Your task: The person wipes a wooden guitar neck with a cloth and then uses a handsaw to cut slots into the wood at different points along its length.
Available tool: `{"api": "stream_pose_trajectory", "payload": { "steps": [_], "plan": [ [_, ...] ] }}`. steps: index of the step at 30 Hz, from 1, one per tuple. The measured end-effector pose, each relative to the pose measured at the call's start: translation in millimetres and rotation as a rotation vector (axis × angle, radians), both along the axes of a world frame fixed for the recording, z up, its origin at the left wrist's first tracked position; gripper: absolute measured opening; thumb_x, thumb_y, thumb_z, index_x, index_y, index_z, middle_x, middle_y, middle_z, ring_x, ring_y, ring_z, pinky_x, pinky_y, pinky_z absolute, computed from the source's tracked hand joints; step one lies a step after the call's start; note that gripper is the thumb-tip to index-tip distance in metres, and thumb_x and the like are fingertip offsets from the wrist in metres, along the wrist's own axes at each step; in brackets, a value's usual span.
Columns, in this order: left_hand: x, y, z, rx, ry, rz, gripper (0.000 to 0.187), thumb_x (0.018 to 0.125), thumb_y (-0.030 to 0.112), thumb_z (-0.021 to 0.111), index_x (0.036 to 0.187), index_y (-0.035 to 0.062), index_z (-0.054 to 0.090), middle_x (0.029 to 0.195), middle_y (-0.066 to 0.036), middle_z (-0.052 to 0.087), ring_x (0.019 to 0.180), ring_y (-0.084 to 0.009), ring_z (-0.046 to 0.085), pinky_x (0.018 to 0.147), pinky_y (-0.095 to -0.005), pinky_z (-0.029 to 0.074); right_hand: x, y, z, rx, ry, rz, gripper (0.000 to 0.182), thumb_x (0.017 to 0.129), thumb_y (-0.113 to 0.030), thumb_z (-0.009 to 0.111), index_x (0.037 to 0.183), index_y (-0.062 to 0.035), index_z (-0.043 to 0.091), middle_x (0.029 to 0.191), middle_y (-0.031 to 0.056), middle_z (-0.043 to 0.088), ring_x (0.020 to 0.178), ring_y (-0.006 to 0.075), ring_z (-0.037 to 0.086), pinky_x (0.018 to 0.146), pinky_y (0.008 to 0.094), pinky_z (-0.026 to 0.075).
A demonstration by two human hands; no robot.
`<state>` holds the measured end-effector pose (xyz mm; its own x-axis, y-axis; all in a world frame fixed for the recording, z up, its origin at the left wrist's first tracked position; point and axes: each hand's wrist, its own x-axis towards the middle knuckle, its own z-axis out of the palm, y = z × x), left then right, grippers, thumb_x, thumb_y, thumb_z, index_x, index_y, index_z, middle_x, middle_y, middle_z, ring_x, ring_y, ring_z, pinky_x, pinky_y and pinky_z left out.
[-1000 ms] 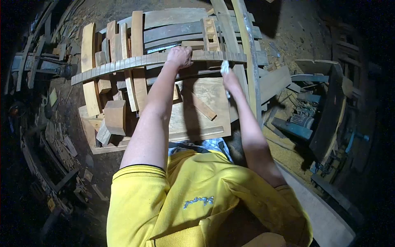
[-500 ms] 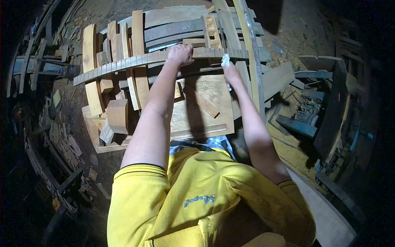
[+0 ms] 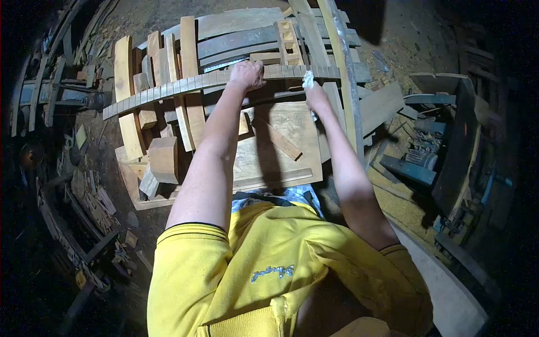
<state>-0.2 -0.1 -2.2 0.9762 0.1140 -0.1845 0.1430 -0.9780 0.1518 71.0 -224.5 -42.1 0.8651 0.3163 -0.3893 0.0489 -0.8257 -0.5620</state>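
A long wooden strip [image 3: 163,91] with evenly spaced cross lines along it lies in a slight curve over several boards. My left hand [image 3: 247,75] is closed over the strip near its middle, fingers wrapped round the far edge. Farther right, my right hand [image 3: 317,96] is closed on a crumpled white cloth [image 3: 308,80] that touches the strip close to its right end. A bit of white shows below the hand as well. Most of the right fingers are hidden behind the cloth and hand.
Under the strip is a bench with a plywood panel [image 3: 281,135], loose boards [image 3: 128,95] and wood blocks [image 3: 163,159]. A long rail [image 3: 343,67] crosses on the right. Beyond it stands a machine with a motor [image 3: 421,157] amid sawdust. Scrap wood [image 3: 98,196] litters the left floor.
The whole view has shifted slightly. Both hands keep almost the same places on the strip, the left on its middle and the right with the cloth near its right end.
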Motion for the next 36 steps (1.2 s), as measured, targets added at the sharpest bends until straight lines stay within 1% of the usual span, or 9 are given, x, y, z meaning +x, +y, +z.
{"api": "stream_pose_trajectory", "payload": {
  "steps": [7,9,14,16,19,22,28,31,36],
  "plan": [
    [1.6,0.6,1.3,0.011,0.039,0.016,0.041,0.069,0.038,0.063,0.092,0.0053,0.052,0.090,-0.017,0.060,0.085,-0.0312,0.059,0.071,-0.0402,0.048,-73.4,-48.0,17.1,-0.008,0.011,-0.027,0.031,0.086,-0.027,0.041,0.102,-0.0017,0.049,0.092,0.0265,0.056,0.090,0.0412,0.053,0.074,0.0454,0.043],
    [1.2,-0.3,0.2,0.051,0.096,0.003,0.053,0.069,0.049,0.061,0.101,0.0075,0.050,0.098,-0.015,0.060,0.094,-0.0267,0.057,0.080,-0.0359,0.045,-78.8,-55.3,11.2,0.038,-0.021,-0.012,0.031,0.086,-0.027,0.040,0.103,-0.0022,0.049,0.092,0.0260,0.057,0.090,0.0408,0.053,0.074,0.0447,0.043],
    [1.1,0.9,-2.1,0.063,0.074,-0.017,0.052,0.069,0.049,0.061,0.098,0.0071,0.050,0.096,-0.015,0.060,0.092,-0.0265,0.058,0.079,-0.0356,0.046,-3.2,-4.3,-1.7,0.029,-0.022,0.029,0.032,0.086,-0.028,0.040,0.102,-0.0021,0.050,0.096,0.0241,0.056,0.095,0.0394,0.052,0.077,0.0440,0.042],
    [0.2,1.1,1.1,0.038,0.051,-0.023,0.041,0.072,0.042,0.060,0.091,0.0074,0.053,0.093,-0.015,0.060,0.087,-0.0286,0.059,0.074,-0.0383,0.047,-3.0,0.0,3.8,-0.044,-0.010,0.021,0.032,0.085,-0.029,0.041,0.103,-0.0026,0.050,0.097,0.0238,0.056,0.095,0.0390,0.052,0.078,0.0439,0.042],
    [1.5,-0.5,4.7,0.046,0.030,-0.015,0.043,0.071,0.044,0.061,0.092,0.0074,0.052,0.093,-0.015,0.060,0.087,-0.0288,0.059,0.074,-0.0385,0.047,-53.7,-39.5,5.0,0.067,-0.003,-0.013,0.029,0.087,-0.024,0.040,0.103,-0.0012,0.048,0.097,0.0258,0.055,0.094,0.0410,0.052,0.077,0.0447,0.042],
    [-4.7,0.3,0.9,0.029,0.023,-0.026,0.044,0.071,0.045,0.061,0.092,0.0068,0.052,0.092,-0.016,0.060,0.088,-0.0294,0.059,0.074,-0.0383,0.047,-83.3,-56.5,16.2,-0.034,0.013,0.000,0.030,0.087,-0.025,0.042,0.105,-0.0010,0.047,0.095,0.0263,0.055,0.093,0.0412,0.052,0.075,0.0448,0.042],
    [0.1,1.4,-3.7,0.003,0.004,-0.012,0.044,0.070,0.043,0.061,0.091,0.0052,0.052,0.092,-0.017,0.060,0.088,-0.0305,0.059,0.074,-0.0391,0.047,3.7,5.2,12.1,-0.051,-0.020,0.057,0.036,0.085,-0.031,0.039,0.102,-0.0011,0.050,0.097,0.0272,0.055,0.095,0.0416,0.051,0.077,0.0457,0.041],
    [0.7,-0.4,4.5,0.002,0.005,-0.008,0.043,0.070,0.041,0.062,0.091,0.0049,0.052,0.088,-0.018,0.061,0.085,-0.0316,0.059,0.072,-0.0393,0.047,-26.6,-10.1,18.9,0.141,-0.018,-0.007,0.033,0.085,-0.028,0.040,0.101,-0.0008,0.050,0.095,0.0270,0.055,0.094,0.0411,0.052,0.077,0.0454,0.042],
    [-2.2,1.0,-4.4,-0.014,-0.066,0.000,0.040,0.068,0.036,0.065,0.089,0.0055,0.052,0.086,-0.017,0.061,0.083,-0.0318,0.059,0.069,-0.0401,0.048,-72.5,-45.7,18.9,0.026,0.028,-0.039,0.030,0.085,-0.023,0.042,0.103,-0.0003,0.050,0.095,0.0259,0.056,0.092,0.0403,0.053,0.076,0.0449,0.042]
  ]
}}
